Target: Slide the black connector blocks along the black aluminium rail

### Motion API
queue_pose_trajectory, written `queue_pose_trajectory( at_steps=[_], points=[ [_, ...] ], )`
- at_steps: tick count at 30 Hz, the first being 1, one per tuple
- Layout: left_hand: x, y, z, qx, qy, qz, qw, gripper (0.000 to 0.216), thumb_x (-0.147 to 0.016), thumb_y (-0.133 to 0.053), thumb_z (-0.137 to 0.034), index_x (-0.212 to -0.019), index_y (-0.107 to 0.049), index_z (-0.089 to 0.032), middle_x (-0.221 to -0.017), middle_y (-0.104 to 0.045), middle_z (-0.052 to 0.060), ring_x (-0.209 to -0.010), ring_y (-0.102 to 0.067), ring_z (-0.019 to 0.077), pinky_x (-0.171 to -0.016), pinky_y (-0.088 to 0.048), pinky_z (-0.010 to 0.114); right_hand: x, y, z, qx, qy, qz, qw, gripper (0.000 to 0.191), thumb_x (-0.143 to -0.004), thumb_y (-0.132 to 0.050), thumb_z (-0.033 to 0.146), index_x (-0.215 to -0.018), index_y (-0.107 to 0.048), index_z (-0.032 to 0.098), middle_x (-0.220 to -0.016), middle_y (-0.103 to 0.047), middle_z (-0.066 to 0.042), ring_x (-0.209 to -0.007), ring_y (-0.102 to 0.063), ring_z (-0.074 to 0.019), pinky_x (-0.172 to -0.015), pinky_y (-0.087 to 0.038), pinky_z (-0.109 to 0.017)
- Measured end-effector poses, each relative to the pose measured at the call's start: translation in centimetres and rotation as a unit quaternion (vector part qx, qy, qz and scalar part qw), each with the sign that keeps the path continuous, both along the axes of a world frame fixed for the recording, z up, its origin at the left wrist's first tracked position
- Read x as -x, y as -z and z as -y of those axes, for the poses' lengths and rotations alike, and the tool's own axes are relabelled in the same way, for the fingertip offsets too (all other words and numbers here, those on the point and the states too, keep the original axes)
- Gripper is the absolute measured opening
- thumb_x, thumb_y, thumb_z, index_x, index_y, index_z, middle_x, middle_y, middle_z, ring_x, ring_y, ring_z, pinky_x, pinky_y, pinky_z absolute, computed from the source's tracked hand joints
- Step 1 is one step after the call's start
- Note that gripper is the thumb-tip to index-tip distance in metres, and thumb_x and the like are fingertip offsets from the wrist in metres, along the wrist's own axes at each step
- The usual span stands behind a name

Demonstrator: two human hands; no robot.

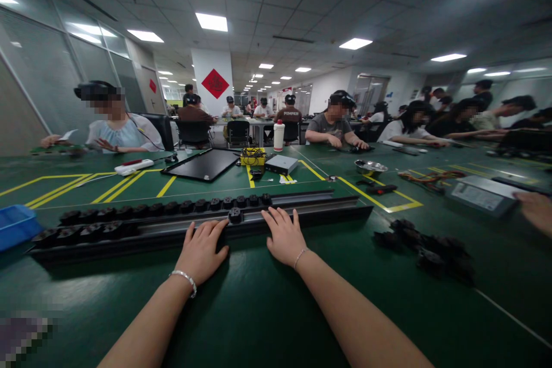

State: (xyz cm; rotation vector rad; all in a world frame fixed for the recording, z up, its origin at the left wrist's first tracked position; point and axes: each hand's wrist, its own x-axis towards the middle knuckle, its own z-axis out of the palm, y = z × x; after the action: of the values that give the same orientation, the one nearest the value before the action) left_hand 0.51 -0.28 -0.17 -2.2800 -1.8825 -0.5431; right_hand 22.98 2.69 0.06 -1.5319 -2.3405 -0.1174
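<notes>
Two long black metal rails (254, 231) lie side by side across the green table. Along the back rail and the left end of the front one sit several black socket-like modules (112, 230). A single black module (235, 215) stands in the front rail between my hands. My left hand (202, 253) rests on the front rail's near edge, fingers stretched, index fingertip close beside that single module. My right hand (284, 236) lies spread over the same edge, a little to the right of the module. Neither hand is closed around anything.
A pile of loose black modules (426, 250) lies right of the rails. Blue bin (17, 227) at the left edge. Farther back are a black panel (202, 164), a metal bowl (370, 167) and a power supply unit (483, 194) near another person's hand (535, 211). Co-workers sit across.
</notes>
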Motion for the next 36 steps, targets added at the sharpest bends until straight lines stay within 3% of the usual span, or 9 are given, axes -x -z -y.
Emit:
queue_pose_trajectory(
  at_steps=[36],
  points=[
    [-0.33,-0.15,0.04,0.002,-0.014,-0.007,1.000,0.055,-0.075,-0.046,-0.031,-0.130,-0.042,-0.029,-0.120,-0.055,0.005,-0.117,-0.045,0.0229,-0.107,-0.012,0.050,-0.07,-0.17,0.13,0.001,0.000,-0.002,1.000,0.065,-0.076,-0.046,0.027,-0.138,-0.029,0.027,-0.144,-0.031,-0.002,-0.131,-0.023,-0.0239,-0.108,0.000,-0.052]
  ],
)
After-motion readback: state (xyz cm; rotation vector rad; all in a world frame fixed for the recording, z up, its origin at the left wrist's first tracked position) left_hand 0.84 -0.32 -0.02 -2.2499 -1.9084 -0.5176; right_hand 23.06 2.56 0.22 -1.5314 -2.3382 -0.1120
